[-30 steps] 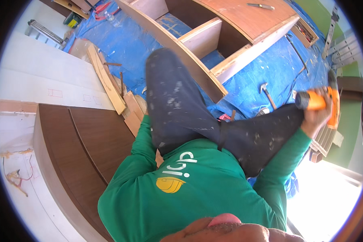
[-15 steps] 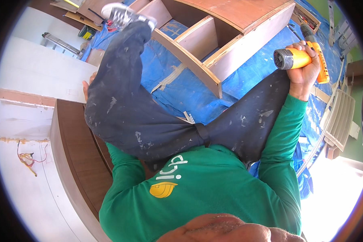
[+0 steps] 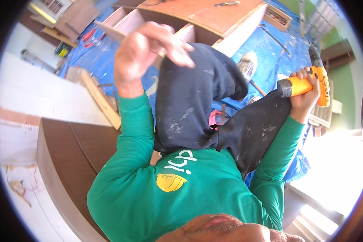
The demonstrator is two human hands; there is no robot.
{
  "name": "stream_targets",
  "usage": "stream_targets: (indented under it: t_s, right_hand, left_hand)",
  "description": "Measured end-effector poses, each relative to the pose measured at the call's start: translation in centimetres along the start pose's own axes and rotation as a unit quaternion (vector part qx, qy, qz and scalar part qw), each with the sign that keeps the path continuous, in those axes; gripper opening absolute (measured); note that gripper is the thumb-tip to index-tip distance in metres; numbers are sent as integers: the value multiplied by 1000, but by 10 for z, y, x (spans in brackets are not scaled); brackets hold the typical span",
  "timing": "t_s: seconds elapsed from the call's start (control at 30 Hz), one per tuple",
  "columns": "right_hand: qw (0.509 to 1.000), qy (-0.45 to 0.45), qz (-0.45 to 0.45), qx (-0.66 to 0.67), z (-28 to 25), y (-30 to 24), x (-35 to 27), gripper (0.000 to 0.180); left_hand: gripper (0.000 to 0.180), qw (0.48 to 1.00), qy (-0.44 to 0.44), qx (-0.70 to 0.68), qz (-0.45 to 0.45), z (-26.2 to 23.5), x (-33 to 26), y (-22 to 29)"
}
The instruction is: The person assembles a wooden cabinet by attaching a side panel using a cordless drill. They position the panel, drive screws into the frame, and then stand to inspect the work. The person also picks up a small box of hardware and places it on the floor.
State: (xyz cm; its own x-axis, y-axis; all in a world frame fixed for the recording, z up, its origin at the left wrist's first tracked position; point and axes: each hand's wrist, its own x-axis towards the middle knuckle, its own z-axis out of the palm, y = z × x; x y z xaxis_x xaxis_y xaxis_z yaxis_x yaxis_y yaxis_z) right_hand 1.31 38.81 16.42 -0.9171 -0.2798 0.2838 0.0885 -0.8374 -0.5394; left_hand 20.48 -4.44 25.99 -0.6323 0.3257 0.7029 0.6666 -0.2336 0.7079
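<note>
Evidently seated low among materials, the person held a yellow-orange cordless drill (image 3: 323, 86) in the right hand (image 3: 306, 92), whose fingers were wrapped around the handle beside the right knee. The chuck (image 3: 316, 56) pointed up and away from the body; the trigger finger could not be made out clearly. The left hand (image 3: 136, 56), blurred, stood raised near the bent left knee (image 3: 189, 76), with its fingers loosely curled and no object visible in it; whether it touched the trousers could not be told.

Beyond lay an open-fronted wooden cabinet (image 3: 197, 16), with a slim hand tool (image 3: 227, 3) resting on its broad face, and a blue sheet (image 3: 270, 60) covering the floor.

Hazards, as judged from the posture: an accidental squeeze of the trigger could have spun the chuck close to the leg; a loosened one-handed grip could have dropped the drill onto the knee or sheet; creases in the sheet could have caught the shoe (image 3: 248, 64); and a knock against the cabinet could have dislodged the slim hand tool.
</note>
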Motion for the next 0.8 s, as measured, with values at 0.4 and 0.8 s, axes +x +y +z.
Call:
stream_targets:
  t_s: [0.4, 0.8]
  right_hand:
    - [961, 167, -139, -172, -4, -77, -97, 34]
    - [883, 353, -88, -297, -6, -54, -19, 45]
  left_hand:
    - [22, 951, -235, 83, 182, 117, 94, 0]
    - [93, 693, -119, 513, -493, -13, -68, -251]
